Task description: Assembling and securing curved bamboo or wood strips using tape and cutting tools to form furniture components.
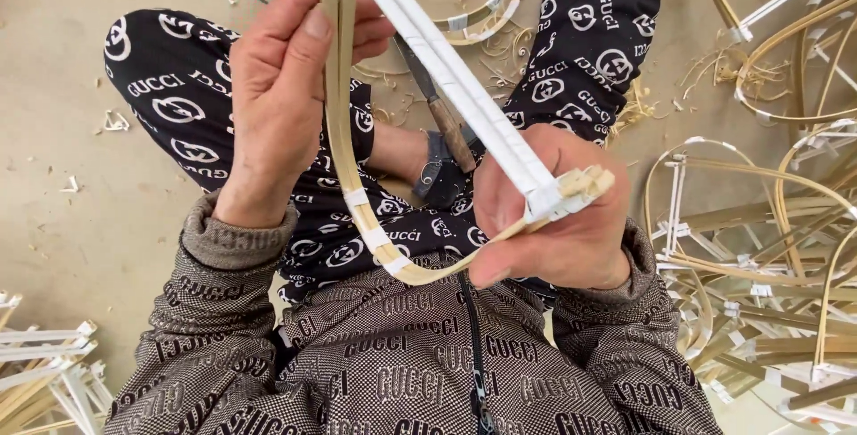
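My left hand (278, 96) grips a bent, pale bamboo strip (337, 122) near its upper part, thumb on the front. The strip curves down past white tape wraps (375, 238) and round to my right hand (553, 216). My right hand pinches the joint (571, 192) where the curved strip meets a bundle of straight white-taped sticks (446, 64) that runs up to the top edge. A knife with a brown wooden handle (451, 131) lies on my lap behind the sticks. I sit cross-legged on the floor.
A heap of finished curved bamboo frames (759, 256) fills the right side. More taped sticks (45, 363) lie at the lower left. Shavings and another hoop (486, 15) are scattered on the tan floor (62, 131) ahead.
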